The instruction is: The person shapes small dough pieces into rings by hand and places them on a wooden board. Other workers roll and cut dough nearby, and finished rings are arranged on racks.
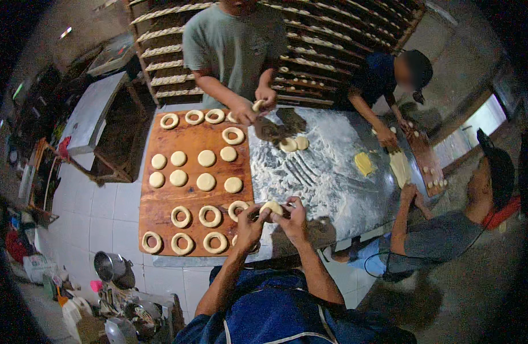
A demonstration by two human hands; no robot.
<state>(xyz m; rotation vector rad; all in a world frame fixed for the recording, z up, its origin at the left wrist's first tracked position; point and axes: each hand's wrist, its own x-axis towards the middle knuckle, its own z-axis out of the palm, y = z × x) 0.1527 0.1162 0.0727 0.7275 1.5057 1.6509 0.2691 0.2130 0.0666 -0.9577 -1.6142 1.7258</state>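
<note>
Over the near edge of the floured metal table, my left hand (250,226) and my right hand (293,222) hold one pale piece of dough (272,207) between them. Fingers of both hands close round its sides, with the thumbs against it; whether it has a hole cannot be made out. To the left lies a wooden board (186,139). Several dough rings, such as this dough ring (210,216), rest along its near and far parts. Across its middle sit several flat dough rounds, one dough round (205,182) among them. My left forearm partly covers the board's near right corner.
Opposite me a co-worker (232,63) handles dough. Two more people work at the right around a stretched dough sheet (400,168). Flour (332,189) covers the table, with two dough rounds (295,144) and yellow dough (364,164) on it. Behind stands a rack (161,50) of filled trays.
</note>
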